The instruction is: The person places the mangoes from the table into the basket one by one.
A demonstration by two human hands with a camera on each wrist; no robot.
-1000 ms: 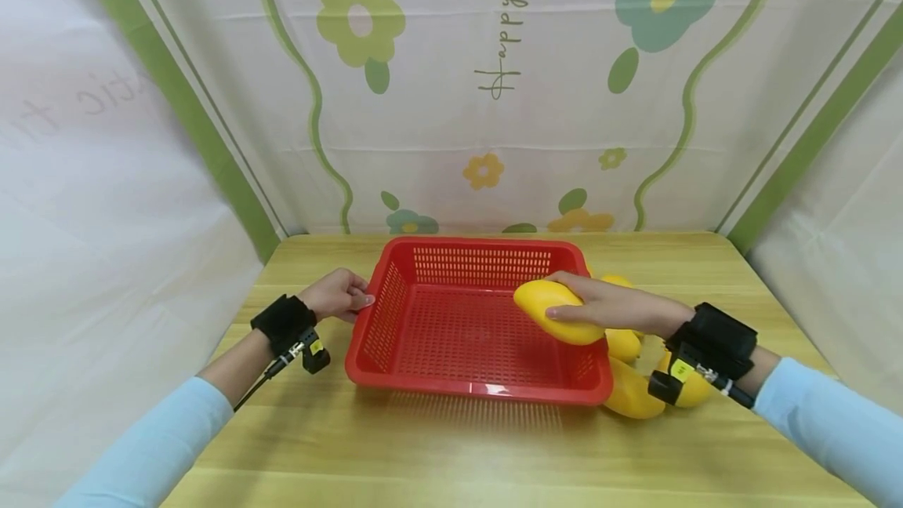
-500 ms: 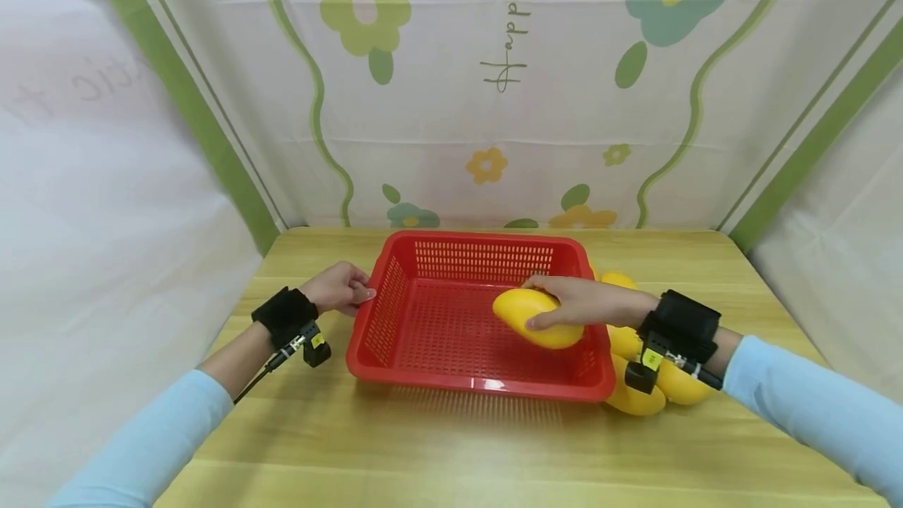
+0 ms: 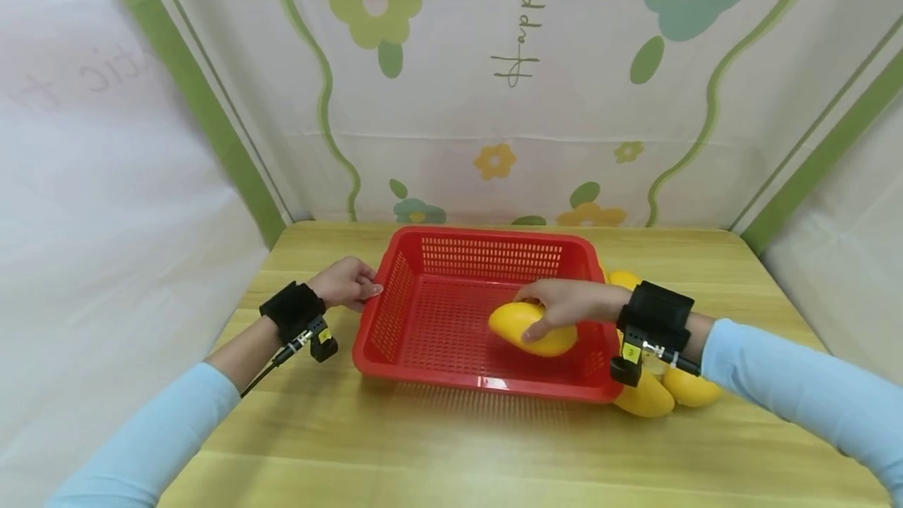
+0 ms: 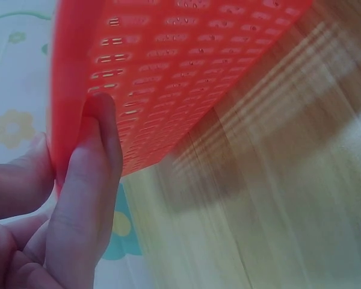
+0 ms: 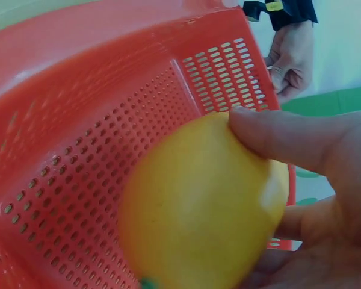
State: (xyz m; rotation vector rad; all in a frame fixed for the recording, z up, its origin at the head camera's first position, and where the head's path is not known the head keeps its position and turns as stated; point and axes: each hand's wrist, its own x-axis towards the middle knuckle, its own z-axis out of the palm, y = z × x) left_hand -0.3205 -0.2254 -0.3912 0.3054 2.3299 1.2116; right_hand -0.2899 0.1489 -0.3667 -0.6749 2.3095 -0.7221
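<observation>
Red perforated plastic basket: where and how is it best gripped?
Probably the short left rim of the red perforated plastic basket, from its left: fingers against the outer wall, thumb opposite, as the left hand pinches it. That narrow edge suits a pinch, whereas oval yellow fruits crowd the right side.

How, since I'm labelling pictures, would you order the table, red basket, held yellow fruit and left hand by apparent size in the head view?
1. Table
2. Red basket
3. Held yellow fruit and left hand: too alike to rank, fruit partly covered
</observation>
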